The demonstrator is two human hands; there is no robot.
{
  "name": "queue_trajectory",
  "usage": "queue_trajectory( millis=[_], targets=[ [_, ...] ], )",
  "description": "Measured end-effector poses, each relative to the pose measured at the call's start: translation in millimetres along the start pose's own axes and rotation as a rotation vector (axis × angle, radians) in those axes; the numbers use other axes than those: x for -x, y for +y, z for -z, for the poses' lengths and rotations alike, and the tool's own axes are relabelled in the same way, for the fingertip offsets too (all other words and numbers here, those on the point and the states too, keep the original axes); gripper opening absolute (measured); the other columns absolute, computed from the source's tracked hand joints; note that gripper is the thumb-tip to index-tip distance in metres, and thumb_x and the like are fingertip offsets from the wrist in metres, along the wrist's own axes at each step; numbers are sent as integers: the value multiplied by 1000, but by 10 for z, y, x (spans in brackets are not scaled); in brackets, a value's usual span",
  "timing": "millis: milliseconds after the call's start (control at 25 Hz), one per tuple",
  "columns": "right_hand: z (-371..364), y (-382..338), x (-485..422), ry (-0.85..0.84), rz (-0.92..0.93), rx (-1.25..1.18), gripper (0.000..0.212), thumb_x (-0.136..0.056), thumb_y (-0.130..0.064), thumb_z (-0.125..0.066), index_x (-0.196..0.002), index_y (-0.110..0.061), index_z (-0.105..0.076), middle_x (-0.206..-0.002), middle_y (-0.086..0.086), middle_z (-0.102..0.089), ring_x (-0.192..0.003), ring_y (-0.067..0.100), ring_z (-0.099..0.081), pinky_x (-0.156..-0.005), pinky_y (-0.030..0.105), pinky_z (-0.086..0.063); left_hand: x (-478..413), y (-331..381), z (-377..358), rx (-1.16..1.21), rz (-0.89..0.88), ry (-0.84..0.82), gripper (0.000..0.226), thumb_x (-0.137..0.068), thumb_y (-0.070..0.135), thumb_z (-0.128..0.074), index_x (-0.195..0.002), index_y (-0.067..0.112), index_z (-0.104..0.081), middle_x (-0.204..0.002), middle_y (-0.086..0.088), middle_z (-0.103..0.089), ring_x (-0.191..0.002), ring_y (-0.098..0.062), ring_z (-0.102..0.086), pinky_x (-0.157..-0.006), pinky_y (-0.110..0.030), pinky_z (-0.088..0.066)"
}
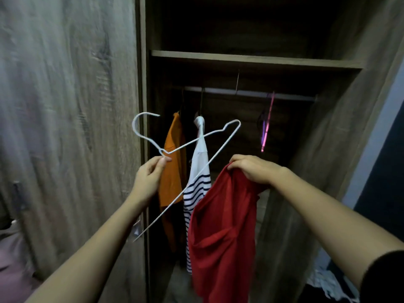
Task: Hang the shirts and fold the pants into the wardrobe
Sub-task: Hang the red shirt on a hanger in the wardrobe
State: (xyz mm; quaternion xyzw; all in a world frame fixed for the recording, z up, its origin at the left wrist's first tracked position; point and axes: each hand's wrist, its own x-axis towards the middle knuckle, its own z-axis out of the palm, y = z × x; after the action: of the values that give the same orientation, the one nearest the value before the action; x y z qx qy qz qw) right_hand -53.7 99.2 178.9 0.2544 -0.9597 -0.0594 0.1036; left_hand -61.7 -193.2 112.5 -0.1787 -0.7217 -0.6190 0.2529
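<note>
Shirt-hanging step. Left hand [150, 180] pinches white hanger [196, 141]; right hand [253, 169] grips red shirt [223, 232], both below wardrobe rail [251, 93]. Next, likely: thread hanger into neckline.

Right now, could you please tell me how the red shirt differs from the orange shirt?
The red shirt hangs bunched from the right hand, on no hanger; the orange shirt hangs from the wardrobe rail. The red shirt is in front, the orange shirt inside at the left. Both are plain-coloured.
</note>
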Motion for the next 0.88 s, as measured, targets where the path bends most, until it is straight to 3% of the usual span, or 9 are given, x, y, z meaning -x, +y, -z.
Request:
queue_trajectory(
  millis=[40,120,280,440,560,720,880],
  targets=[
    [-20,-13,4,12,-23,-47,40,-90,2,-43,-124,-12,-59,-130,5,-49,-116,25,-53,-101,35,-41,48,-44,141,87,33,11,22,-98,16,-46,-85,20,-63,-56,13,-55,-47,2,-48,-47,-11,-39],
    [-36,-71,12,6,-60,-103,38,-91,-2,-47,-127,-9,-55,-132,6,-46,-120,22,-49,-105,26,-35,154,-141,420,211,88,12,26,-99,10,-41,-82,15,-60,-45,9,-42,-38,-1,-33,-37,-12,-24],
    [-37,-176,30,-23,-102,-169,55,-79,3,-52,-133,-9,-48,-138,6,-39,-127,19,-42,-103,17,-28,396,-258,780,234,138,-132,30,-97,8,-45,-76,14,-65,-46,9,-32,-39,-2,-25,-38,-11,-17],
    [16,-276,-27,-36,-163,-215,70,-71,10,-51,-137,-13,-43,-142,2,-32,-129,20,-40,-103,22,-35,556,-210,869,61,91,-337,20,-89,22,-51,-78,18,-68,-47,7,-35,-41,-2,-28,-39,-12,-23],
    [100,-453,-130,-18,-128,-218,72,-71,10,-51,-138,-16,-42,-144,-1,-30,-130,19,-38,-103,24,-36,526,-86,716,-121,-34,-319,25,-94,15,-53,-75,25,-67,-51,16,-55,-46,6,-46,-48,-5,-33],
    [180,-707,-245,6,-62,-271,72,-71,12,-48,-138,-14,-42,-144,2,-31,-133,19,-36,-109,30,-33,426,0,449,-292,-193,-295,20,-86,49,-46,-82,47,-66,-82,23,-68,-78,4,-62,-72,-14,-43],
    [314,-950,-289,112,18,-292,67,-73,2,-51,-137,-19,-44,-143,-3,-33,-132,17,-37,-105,41,-38,442,42,158,-230,-219,-239,35,-81,53,-43,-95,32,-66,-80,32,-65,-79,-1,-61,-73,-20,-44]
  ],
)
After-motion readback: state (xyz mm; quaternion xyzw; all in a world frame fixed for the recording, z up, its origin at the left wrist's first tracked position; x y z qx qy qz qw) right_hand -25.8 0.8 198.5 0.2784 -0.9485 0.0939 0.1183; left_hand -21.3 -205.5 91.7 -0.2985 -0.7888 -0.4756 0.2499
